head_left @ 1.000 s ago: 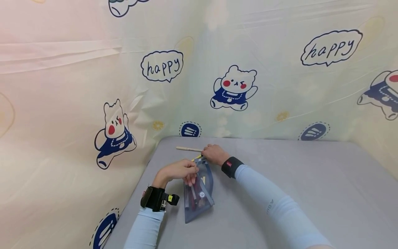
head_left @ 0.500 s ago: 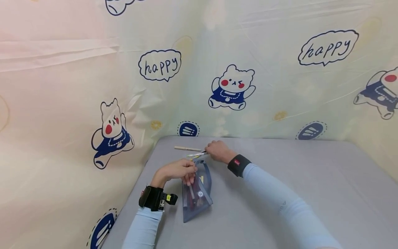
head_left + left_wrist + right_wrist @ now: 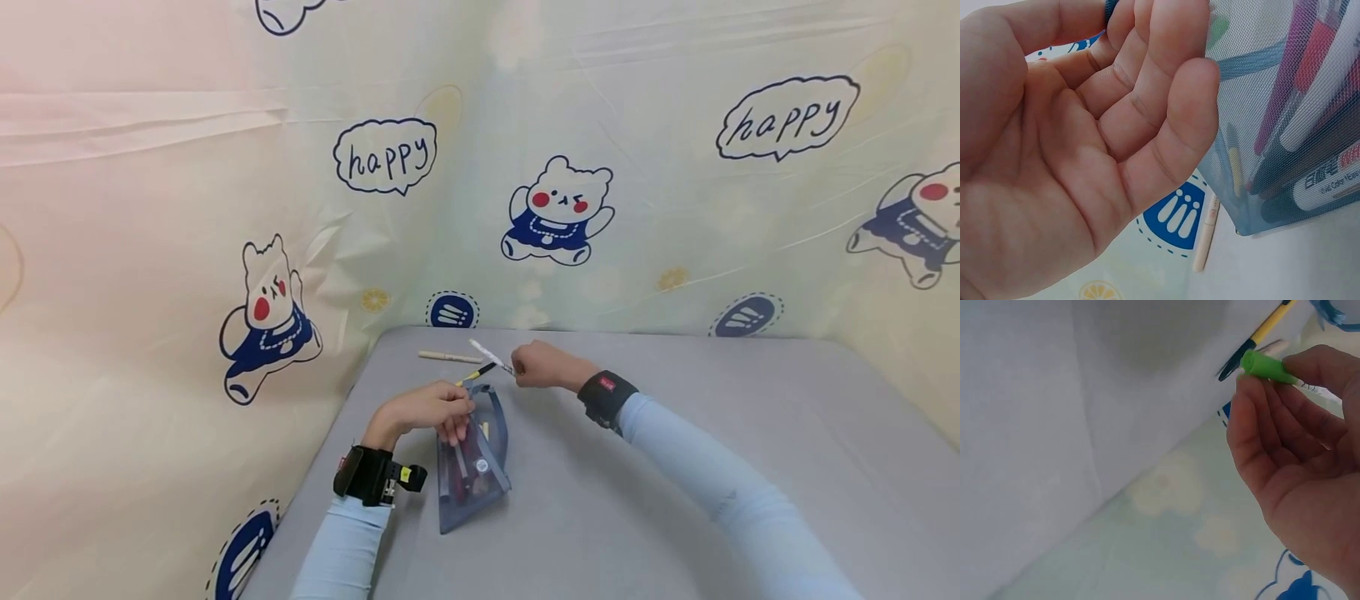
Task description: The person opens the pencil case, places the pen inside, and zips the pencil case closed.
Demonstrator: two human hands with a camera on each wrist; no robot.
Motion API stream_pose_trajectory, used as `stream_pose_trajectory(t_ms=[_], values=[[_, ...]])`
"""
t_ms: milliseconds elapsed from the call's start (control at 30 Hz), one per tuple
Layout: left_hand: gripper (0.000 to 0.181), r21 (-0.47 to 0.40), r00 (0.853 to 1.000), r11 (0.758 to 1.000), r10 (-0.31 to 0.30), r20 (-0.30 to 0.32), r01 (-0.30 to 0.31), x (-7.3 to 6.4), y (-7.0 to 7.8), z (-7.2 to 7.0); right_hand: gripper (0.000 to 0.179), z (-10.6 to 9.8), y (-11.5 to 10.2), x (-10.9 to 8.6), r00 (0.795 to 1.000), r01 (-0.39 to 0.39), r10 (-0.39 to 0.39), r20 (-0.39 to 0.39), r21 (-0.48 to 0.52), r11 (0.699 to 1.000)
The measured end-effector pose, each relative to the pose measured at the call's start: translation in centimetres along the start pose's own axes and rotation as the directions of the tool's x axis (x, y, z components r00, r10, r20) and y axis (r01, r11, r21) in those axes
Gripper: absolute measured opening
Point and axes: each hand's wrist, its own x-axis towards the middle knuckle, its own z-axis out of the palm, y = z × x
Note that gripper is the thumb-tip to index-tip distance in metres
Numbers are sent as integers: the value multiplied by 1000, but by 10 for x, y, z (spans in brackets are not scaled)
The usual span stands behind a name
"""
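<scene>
My left hand point(image 3: 427, 411) pinches the upper edge of a blue-grey mesh pencil case point(image 3: 453, 515), which hangs close over the table. Through the mesh in the left wrist view several pens show, among them a purple pen point(image 3: 1279, 94) and a whiteboard marker point(image 3: 1329, 181). My right hand point(image 3: 553, 365) pinches a white marker point(image 3: 492, 357) behind the case, its body slanting up to the left. The marker's green cap point(image 3: 1266, 367) sits between thumb and fingers in the right wrist view.
A yellow and black pen point(image 3: 478, 372) lies just behind the pencil case. Farther back is a beige pen point(image 3: 450, 357) on the grey table point(image 3: 675, 467). A printed curtain point(image 3: 637, 108) rises behind the table and along its left side.
My right hand has moved right with the white marker, away from the other pens, and the marker has turned so its far end points up-left. My left hand keeps its hold on the pencil case.
</scene>
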Motion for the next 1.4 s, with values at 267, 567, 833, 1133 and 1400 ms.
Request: stream_pose_trajectory(t_ms=[267, 567, 833, 1133, 1400], values=[[30, 0, 1000, 1000, 0, 10, 0, 1, 0, 0, 9, -4, 8, -15, 987, -134, 90, 130, 388, 912], [31, 0, 1000, 1000, -1, 13, 1, 0, 0, 1, 18, 3, 11, -39, 958, -277, 117, 264, 724, 632], [30, 14, 1000, 1000, 5, 11, -5, 1, -1, 1, 36, 19, -12, -58, 940, -334, 72, 334, 855, 396], [29, 3, 1000, 1000, -6, 5, 6, 1, 0, 1, 30, 30, -32, -79, 936, -350, 96, 339, 864, 362], [30, 8, 1000, 1000, -5, 3, 5, 1, 1, 0, 28, 42, -39, -86, 938, -341, 60, 341, 880, 329]])
